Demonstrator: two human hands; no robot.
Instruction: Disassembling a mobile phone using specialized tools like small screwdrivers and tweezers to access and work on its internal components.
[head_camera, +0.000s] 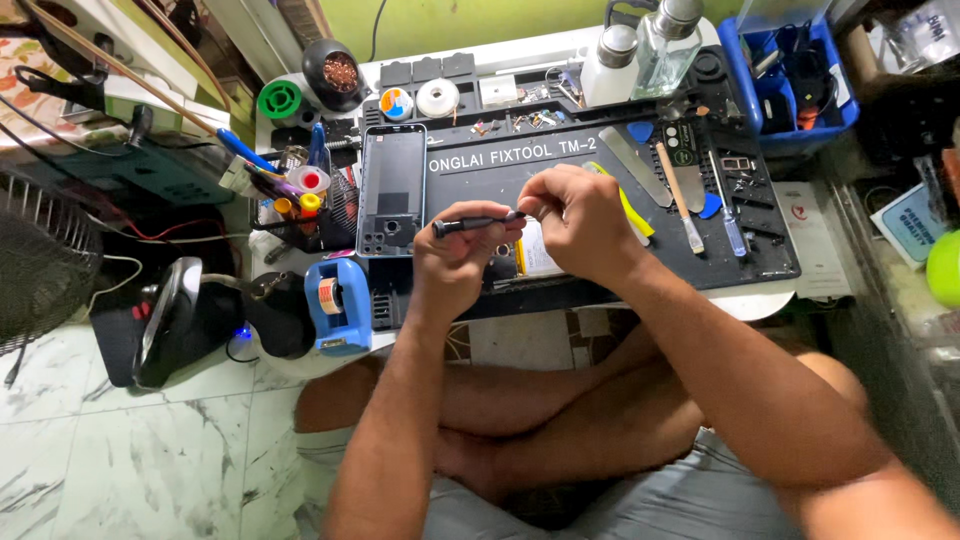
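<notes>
A blue tape dispenser (338, 305) sits left of the black mat (760, 250). Two clear bottles (645, 50) stand behind it, beside a blue bin (735, 60).

blue card (908, 222) right, white sheet (812, 238) beside mat

Slim black screwdriver (477, 223): lies roughly level above the dark work mat (560, 165), handle end pointing left, tip end right. Beneath it, partly hidden, an opened phone (537, 255) with pale battery, flat on mat's near edge.
</notes>
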